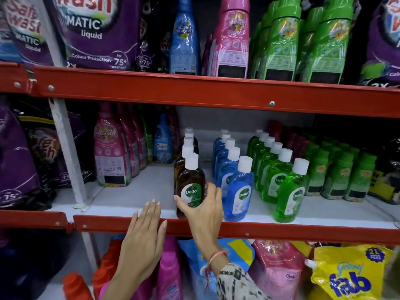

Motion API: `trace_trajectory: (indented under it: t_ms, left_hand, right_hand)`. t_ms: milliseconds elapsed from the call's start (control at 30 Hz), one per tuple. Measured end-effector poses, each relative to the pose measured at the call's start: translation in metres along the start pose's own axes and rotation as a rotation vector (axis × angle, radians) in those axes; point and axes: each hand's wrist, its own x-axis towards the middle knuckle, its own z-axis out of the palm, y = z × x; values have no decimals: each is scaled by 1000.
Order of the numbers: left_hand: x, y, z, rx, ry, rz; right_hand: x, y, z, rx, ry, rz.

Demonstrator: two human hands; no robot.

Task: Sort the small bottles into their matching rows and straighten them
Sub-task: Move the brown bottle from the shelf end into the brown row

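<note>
Right hand [202,210]: fingers grasping the front brown bottle [190,187] at the shelf [134,191] front edge.
Left hand [144,231]: fingers released, flat on that edge.

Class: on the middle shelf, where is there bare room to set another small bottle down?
Bare white shelf lies between the pink refill bottles and the brown Dettol row, and behind that row. The blue and green rows stand crowded.

Brown bottle [190,189]: Dettol
Blue bottle [239,191]: Dettol
Purple pouch [93,29]: MATIC liquid, Colour Protection, 75+ washes
Yellow pouch [350,276]: fab, 2L
</note>
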Motion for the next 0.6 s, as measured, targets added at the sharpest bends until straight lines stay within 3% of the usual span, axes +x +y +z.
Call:
trace_trajectory:
  t_ms: [300,600]
  left_hand:
    - [18,53,-26,-575,-109,-189]
    - [35,28,-19,-737,-140,-260]
  right_hand:
    - [2,19,-15,-29,-262,58]
    - [-8,16,-16,-79,-316,60]
